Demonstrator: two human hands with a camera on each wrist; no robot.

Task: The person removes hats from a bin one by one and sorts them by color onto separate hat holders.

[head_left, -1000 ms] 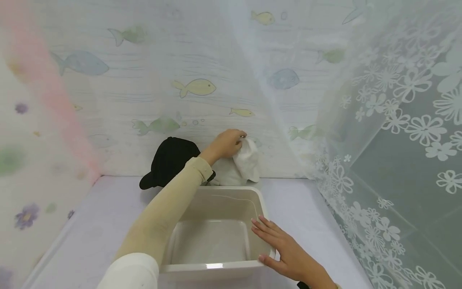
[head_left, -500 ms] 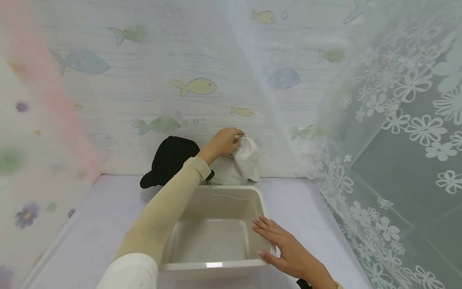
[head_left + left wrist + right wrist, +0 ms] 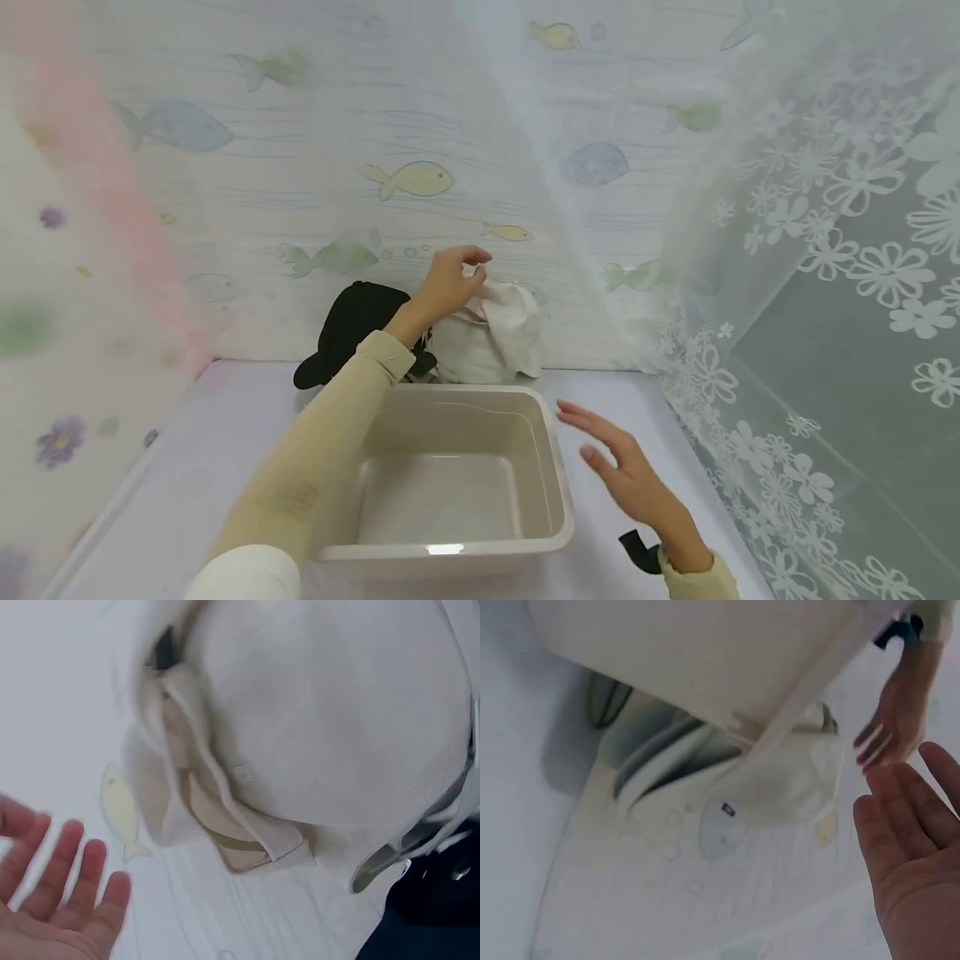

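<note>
My left hand (image 3: 450, 282) hovers just above and left of an off-white cloth item (image 3: 510, 329) at the back wall. In the left wrist view its fingers (image 3: 54, 889) are spread, holding nothing. The cloth item is rounded and ribbed, with a folded flap and a tiny stitched eyelet; a small dark label shows on it in the right wrist view. A black baseball cap (image 3: 358, 321) lies to its left, partly hidden by my forearm. My right hand (image 3: 630, 471) is off the right side of a beige plastic basin (image 3: 517, 548), fingers extended, nothing in it.
The basin stands on a white-covered table (image 3: 180, 467), in front of the cap and cloth item. Behind rises a fish-print curtain (image 3: 405, 100). A sheer flower-patterned curtain (image 3: 787, 350) hangs at the right.
My left hand has released the cloth item and moved slightly up and left. My right hand has lifted from the basin's rim and shifted to the right.
</note>
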